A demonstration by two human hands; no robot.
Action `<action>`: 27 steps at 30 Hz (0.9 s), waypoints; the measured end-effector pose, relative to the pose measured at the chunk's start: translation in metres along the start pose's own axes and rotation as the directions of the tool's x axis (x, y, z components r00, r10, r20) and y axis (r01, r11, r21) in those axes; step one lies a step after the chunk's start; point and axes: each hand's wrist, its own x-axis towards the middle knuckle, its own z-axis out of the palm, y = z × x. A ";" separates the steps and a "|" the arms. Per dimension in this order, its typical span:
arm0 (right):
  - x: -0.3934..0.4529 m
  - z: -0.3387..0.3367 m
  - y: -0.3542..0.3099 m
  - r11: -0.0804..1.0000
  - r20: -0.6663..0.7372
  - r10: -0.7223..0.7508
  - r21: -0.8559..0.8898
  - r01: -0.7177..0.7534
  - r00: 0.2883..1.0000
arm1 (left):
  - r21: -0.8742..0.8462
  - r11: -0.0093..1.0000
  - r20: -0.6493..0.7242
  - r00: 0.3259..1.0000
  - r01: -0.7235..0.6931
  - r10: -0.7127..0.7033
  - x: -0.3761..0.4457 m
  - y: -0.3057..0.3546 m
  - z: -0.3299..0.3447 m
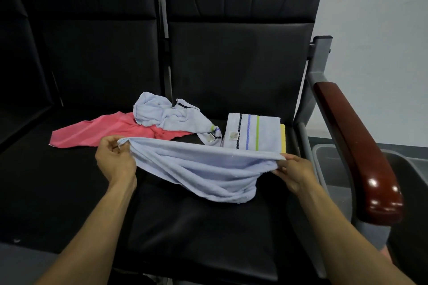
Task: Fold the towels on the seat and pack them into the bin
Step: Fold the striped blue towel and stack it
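Note:
A pale blue towel (203, 169) hangs stretched between my hands above the black seat (208, 227). My left hand (114, 159) grips its left corner and my right hand (293, 171) pinches its right corner; the middle sags onto the seat. Behind it lie a spread pink towel (97, 132), a crumpled pale blue towel (166, 113) with a striped end, and a folded striped towel (252, 133) resting on a yellow one (283, 136). The grey bin (331, 164) stands on the floor to the right, beyond the armrest.
A dark red wooden armrest (356, 150) on a grey metal frame separates the seat from the bin. A second black seat (46, 169) adjoins on the left. Black backrests rise behind, and a white wall is at the right.

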 end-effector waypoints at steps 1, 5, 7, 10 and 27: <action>-0.001 0.001 -0.001 0.998 0.010 0.024 0.051 -0.024 1.000 | -0.005 1.000 -0.006 1.000 0.007 -0.007 0.001 0.000 0.000; -0.001 0.010 0.002 1.000 -0.008 0.012 -0.027 -0.013 1.000 | -0.014 1.000 0.005 1.000 0.022 -0.022 -0.001 -0.001 0.002; -0.004 0.014 0.003 0.970 0.014 -0.044 -0.237 0.046 0.999 | -0.030 0.999 0.030 0.999 0.020 -0.019 -0.001 -0.001 0.003; -0.010 0.018 0.004 0.936 0.057 -0.089 -0.338 0.103 0.994 | -0.060 0.997 0.060 0.997 0.049 -0.046 0.000 -0.002 0.003; -0.008 0.006 0.004 0.603 0.051 -0.316 -0.760 0.242 0.947 | -0.151 0.973 0.361 0.926 0.177 -0.112 -0.011 0.012 0.007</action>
